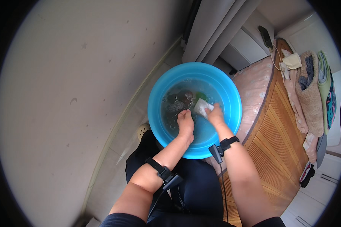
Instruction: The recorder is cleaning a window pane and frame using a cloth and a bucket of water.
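Observation:
A round blue plastic basin (153,119) holds cloudy water in front of me. My right hand (216,115) grips a white rectangular pad or block (200,106) by its near corner, above or at the water. Beside it, my left hand (185,122) has its fingers curled together at the edge of a dark wet item (176,106), possibly fabric; whether the fingertips pinch it is hidden. A green object (201,96) lies partly under the water behind the white piece. Bubbles float around these things.
To the right is a bed with a woven bamboo mat (275,136) and pink bedding (251,93). Folded blankets (309,105), a phone (265,37) and a cable lie at its far side. A wall (68,93) runs along the left; a grey curtain (213,25) hangs ahead.

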Demonstrator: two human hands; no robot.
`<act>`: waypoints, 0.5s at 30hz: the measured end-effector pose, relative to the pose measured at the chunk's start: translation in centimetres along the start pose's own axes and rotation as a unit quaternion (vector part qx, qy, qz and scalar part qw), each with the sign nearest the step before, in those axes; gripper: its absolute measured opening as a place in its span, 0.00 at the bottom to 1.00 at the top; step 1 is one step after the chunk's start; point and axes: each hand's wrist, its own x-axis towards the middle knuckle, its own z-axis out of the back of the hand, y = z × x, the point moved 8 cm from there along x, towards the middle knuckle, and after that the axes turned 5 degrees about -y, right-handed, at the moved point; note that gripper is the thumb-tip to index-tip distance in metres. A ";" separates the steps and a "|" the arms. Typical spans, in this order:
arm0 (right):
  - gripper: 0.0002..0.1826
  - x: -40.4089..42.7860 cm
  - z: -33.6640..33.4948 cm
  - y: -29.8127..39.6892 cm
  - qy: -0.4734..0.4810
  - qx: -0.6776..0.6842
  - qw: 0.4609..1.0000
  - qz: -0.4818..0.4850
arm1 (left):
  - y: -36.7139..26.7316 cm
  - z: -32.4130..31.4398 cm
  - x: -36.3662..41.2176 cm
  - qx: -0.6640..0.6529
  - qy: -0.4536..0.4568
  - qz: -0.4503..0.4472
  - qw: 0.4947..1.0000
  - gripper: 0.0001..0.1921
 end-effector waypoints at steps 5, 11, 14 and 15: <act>0.24 -2.8 -1.4 3.4 0.090 -0.108 0.990 -0.015 | 0.4 0.9 0.7 0.034 -0.016 -0.004 0.999 0.21; 0.17 -3.1 -2.2 0.7 0.108 0.131 0.981 -0.095 | 2.3 0.0 -0.4 0.020 0.010 0.120 0.993 0.18; 0.14 -5.5 -0.9 1.6 0.171 0.368 0.891 -0.202 | 1.8 -1.0 -2.5 0.025 0.083 0.205 0.975 0.19; 0.13 -6.4 -0.4 2.3 0.202 0.443 0.845 -0.222 | 1.5 -1.1 -2.8 0.024 0.085 0.205 0.975 0.19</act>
